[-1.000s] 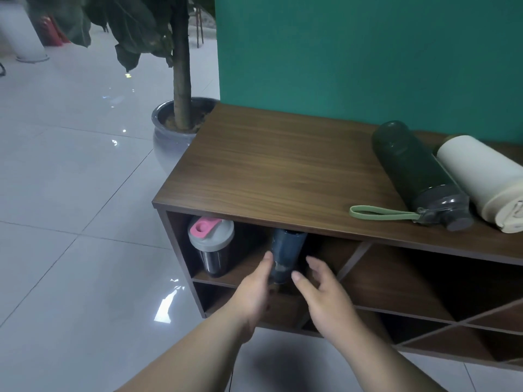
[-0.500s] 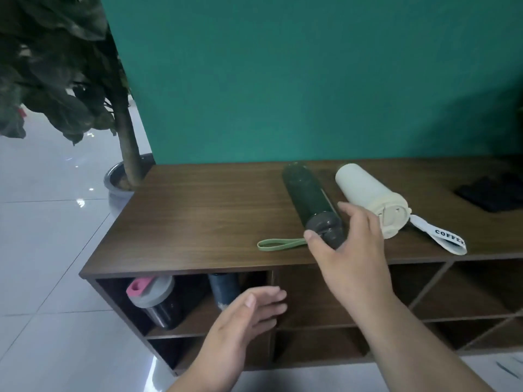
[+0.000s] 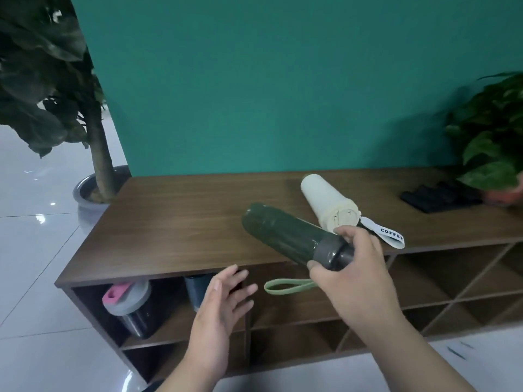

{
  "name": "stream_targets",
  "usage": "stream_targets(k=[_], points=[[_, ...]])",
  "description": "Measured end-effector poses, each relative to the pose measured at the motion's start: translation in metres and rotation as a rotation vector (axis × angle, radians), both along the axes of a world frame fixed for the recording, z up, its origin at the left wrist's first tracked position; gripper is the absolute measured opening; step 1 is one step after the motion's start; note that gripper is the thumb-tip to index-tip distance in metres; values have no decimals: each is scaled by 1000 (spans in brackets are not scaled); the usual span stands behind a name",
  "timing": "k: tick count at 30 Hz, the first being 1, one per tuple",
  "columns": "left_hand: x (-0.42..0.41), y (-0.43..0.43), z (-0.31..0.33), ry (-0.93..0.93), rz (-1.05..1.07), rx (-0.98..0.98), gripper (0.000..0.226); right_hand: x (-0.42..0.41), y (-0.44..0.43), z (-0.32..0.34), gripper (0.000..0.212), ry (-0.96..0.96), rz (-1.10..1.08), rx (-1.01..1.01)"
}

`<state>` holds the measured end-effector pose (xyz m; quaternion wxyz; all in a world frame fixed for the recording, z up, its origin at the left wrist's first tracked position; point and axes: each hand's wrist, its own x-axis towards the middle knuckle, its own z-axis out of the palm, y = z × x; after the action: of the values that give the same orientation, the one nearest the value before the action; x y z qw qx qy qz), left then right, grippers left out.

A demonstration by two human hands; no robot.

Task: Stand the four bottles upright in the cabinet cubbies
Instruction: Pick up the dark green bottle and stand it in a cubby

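My right hand [image 3: 353,275] grips the grey cap end of a dark green bottle [image 3: 280,233], lifted off the cabinet top [image 3: 175,222] and tilted, its light green strap [image 3: 288,287] dangling. My left hand [image 3: 223,301] hovers open in front of the upper cubbies, holding nothing. A cream bottle [image 3: 328,202] with a "COFFEE" strap lies on its side on the top. In the upper left cubby stand a shaker with a grey lid and pink spout [image 3: 127,306] and a dark blue bottle [image 3: 196,290], partly hidden behind my left hand.
A potted tree [image 3: 96,154] stands on the tiled floor left of the cabinet. A leafy plant [image 3: 492,142] and a black object [image 3: 438,195] sit on the top at the right. A teal wall rises behind. Further cubbies, some with diagonal dividers [image 3: 464,284], extend right.
My right hand left the cubby, reached the green bottle on the top, closed on its cap and lifted it toward me. My left hand drew back from the blue bottle.
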<state>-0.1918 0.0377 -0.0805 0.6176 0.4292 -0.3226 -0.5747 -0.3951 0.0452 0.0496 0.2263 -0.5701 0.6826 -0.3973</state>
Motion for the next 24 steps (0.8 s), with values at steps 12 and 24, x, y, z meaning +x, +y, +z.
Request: stream_targets(k=[12, 24], points=[[-34, 49, -39, -111, -218, 214, 44, -37, 90, -40, 66, -50, 72, -51], [-60, -26, -92, -156, -352, 121, 84, 11, -34, -148, 82, 95, 107, 111]])
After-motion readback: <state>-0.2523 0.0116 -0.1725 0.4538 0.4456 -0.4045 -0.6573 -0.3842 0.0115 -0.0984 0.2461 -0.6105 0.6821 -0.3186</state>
